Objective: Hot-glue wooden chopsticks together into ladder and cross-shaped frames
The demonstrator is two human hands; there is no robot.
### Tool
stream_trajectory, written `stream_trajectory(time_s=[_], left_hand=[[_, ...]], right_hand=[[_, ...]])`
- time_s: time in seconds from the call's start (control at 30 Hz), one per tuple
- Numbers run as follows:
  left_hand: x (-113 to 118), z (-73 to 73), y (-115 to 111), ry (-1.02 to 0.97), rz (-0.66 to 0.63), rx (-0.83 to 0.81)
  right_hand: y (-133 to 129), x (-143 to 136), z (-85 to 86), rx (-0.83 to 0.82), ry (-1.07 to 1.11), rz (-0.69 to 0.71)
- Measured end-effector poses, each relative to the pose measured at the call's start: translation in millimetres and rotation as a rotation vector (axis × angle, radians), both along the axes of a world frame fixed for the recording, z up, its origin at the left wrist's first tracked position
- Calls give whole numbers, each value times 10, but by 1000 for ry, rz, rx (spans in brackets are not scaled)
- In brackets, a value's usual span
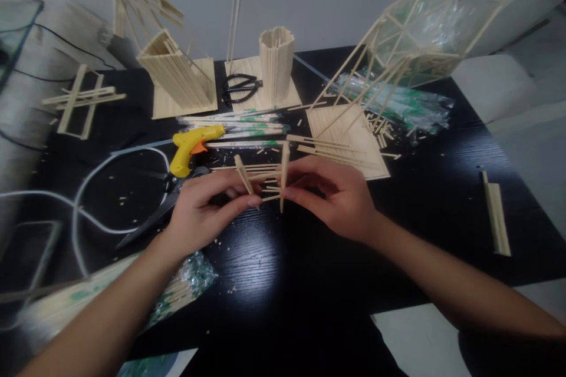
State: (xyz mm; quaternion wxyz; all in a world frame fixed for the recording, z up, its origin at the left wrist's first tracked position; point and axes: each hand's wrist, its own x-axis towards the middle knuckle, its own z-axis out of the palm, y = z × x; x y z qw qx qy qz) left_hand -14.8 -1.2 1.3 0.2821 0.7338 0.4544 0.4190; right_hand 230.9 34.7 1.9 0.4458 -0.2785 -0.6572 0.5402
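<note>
Between my two hands is a small frame of wooden sticks (285,172), made of two short upright pieces joined by thin crosspieces. My left hand (210,206) pinches its left upright between thumb and fingers. On the other side, my right hand (333,191) is closed on the right upright, thumb in front. Several loose chopstick-like sticks lie on the table behind the frame. Just beyond my left hand rests a yellow hot glue gun (188,150) with an orange trigger. Scissors (150,221) with dark blades lie partly under my left hand.
At the back stand a square stick holder (174,73), a round stick holder (276,65) and black-handled scissors (241,88). A large polyhedral stick frame (404,29) rises at back right. A white cable (77,206) loops at left. Wrapped chopsticks (177,294) lie near my left forearm.
</note>
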Motion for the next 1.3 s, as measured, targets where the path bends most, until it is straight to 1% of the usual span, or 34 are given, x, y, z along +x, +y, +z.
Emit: stream_trajectory(time_s=[0.13, 0.3, 0.37, 0.47, 0.63, 0.7, 0.87, 1.03, 1.17, 1.3], left_hand=[[-24, -19, -8, 85, 4, 126], [-30, -13, -18, 145, 18, 186], [-26, -10, -19, 155, 18, 201], [-22, -8, -22, 167, 16, 223], [-31, -2, -26, 199, 12, 238], [-37, -2, -29, 196, 8, 235], [-39, -22, -38, 182, -10, 197], [-30, -33, -47, 182, -16, 189], [-57, -43, -41, 212, -28, 166], [-103, -72, -9, 276, -70, 180]], right_hand=[[1, 3, 24, 182, -38, -17], [14, 11, 36, 374, -116, -67], [21, 15, 32, 427, -136, -82], [26, 19, 15, 441, -142, -87], [30, 27, -26, 402, -135, -51], [40, 41, -42, 407, -173, -28], [50, 97, -111, 505, -324, 0], [-1, 126, -233, 495, -408, 36], [-34, 114, -322, 477, -408, 38], [-34, 91, -380, 499, -359, 23]])
